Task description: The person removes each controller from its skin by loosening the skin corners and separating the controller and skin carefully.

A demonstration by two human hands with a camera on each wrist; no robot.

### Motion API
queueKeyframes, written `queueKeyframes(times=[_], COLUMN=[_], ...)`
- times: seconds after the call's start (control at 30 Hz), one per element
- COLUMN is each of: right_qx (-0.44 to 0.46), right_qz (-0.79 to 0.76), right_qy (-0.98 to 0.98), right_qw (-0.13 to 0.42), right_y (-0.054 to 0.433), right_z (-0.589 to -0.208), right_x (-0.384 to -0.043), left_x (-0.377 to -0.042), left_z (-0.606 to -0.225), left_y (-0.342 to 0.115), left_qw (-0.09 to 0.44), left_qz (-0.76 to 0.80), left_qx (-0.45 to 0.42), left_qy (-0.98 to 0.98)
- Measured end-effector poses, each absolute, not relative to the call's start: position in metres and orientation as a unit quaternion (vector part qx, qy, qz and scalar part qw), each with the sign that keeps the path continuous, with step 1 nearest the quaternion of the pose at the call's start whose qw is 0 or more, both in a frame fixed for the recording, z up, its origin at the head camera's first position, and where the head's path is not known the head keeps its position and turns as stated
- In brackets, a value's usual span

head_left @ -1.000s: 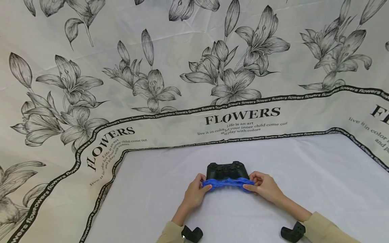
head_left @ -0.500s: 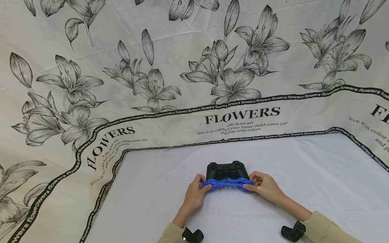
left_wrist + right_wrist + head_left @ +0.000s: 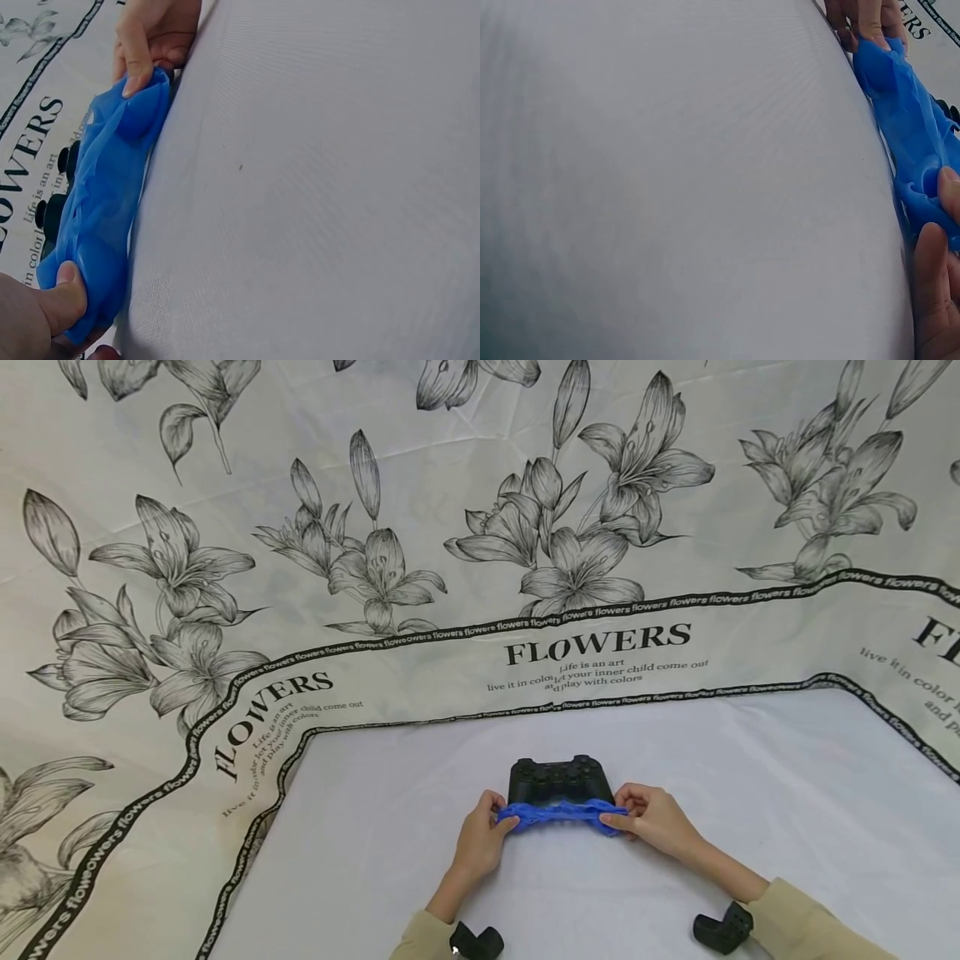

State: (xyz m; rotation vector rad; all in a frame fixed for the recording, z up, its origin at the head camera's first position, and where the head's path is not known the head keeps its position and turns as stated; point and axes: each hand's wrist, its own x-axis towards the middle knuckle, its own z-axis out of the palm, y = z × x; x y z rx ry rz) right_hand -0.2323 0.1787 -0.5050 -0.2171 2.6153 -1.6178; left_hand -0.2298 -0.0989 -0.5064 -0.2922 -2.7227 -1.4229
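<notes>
A black game controller (image 3: 557,779) lies on the white table, its front grips wrapped in a blue silicone cover (image 3: 558,812). The upper part with the thumbsticks and buttons stays bare. At the left end, my left hand (image 3: 480,839) pinches the cover, thumb on top. My right hand (image 3: 660,822) pinches the opposite end, thumb on top and fingers curled at the edge. In the left wrist view the blue cover (image 3: 109,195) looks bunched and wrinkled along its upper edge, with the dark thumbsticks (image 3: 54,217) sticking out beyond it.
White cloth (image 3: 375,827) covers the table. Behind it hangs a curtain (image 3: 420,681) with printed flowers and lettering, its dark-trimmed border meeting the table's back and sides. Black wrist cameras (image 3: 477,941) sit at both sleeves.
Almost nothing differs. Both hands keep their hold on the cover, and the controller stays in the same place.
</notes>
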Motion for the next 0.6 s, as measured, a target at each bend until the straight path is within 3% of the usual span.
queueKeyframes(times=[0.6], right_qx=[-0.073], right_qz=[-0.517], right_qy=[0.852], right_qw=[0.036], right_y=[0.1776], right_z=[-0.5024], right_x=[-0.2271], left_x=[-0.2274], left_z=[-0.5092], left_y=[-0.0994], left_qw=[0.022], left_qz=[-0.5], left_qx=[-0.088], left_qy=[-0.861])
